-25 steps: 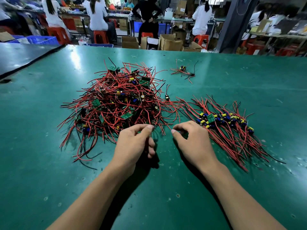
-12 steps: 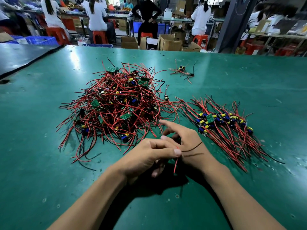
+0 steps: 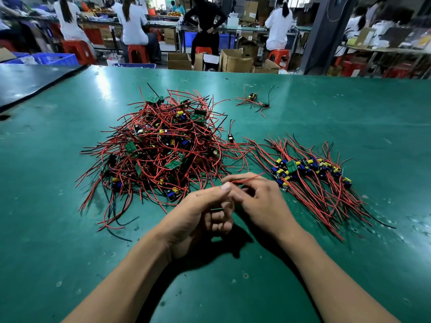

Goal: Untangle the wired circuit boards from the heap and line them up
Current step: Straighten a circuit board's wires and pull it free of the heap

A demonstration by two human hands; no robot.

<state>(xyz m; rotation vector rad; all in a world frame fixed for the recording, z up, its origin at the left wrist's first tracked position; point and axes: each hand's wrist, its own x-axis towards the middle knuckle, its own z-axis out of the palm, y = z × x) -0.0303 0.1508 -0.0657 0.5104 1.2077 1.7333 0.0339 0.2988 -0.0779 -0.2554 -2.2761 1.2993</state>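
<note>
Plainly early days: a short row (image 3: 310, 166) lies sorted at right on the bench (image 3: 70, 241), the big heap (image 3: 161, 145) waits tangled, and left hand (image 3: 198, 215) and right hand (image 3: 265, 203) meet, pinching one red wire (image 3: 250, 178).

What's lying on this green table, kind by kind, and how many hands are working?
Tangled heap: 1
Lined-up row: 1
Small stray bunch, far side: 1
Lone board beside the heap: 1
Red wire pinched by the hands: 1
Hands: 2, left hand and right hand
Total: 7
</note>
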